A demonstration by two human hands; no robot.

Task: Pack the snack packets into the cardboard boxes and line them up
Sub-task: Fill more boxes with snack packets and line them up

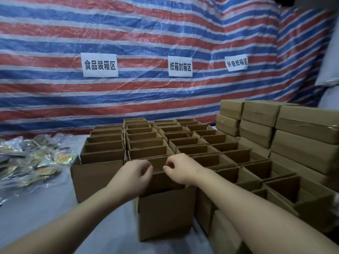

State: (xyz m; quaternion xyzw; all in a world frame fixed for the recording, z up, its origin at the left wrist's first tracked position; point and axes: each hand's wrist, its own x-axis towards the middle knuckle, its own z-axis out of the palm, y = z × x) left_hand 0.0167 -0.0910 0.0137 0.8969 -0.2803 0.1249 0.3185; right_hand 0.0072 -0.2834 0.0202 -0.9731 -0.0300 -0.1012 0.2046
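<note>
We see both hands over the nearest open cardboard box (pixel 166 213), a plain brown carton standing upright on the grey table cover (pixel 42 213), its flaps raised. The left hand (pixel 134 177) and the right hand (pixel 178 169) hover close together above its far flap, fingers curled; whether they pinch the flap's edge or hold nothing, we cannot tell (the fingertips blur against the cardboard). Behind and to the right of this box stand rows of open boxes (pixel 146 142) of the same brown, packed side by side toward the far wall. At far right, closed boxes (pixel 256 125) are stacked in tiers. The snack packets (pixel 34 158) lie heaped at left on the table, shiny silver and gold wrappers, well apart from the hands. A striped tarpaulin (pixel 128 33) hangs behind, bearing three white paper signs (pixel 100 65).
</note>
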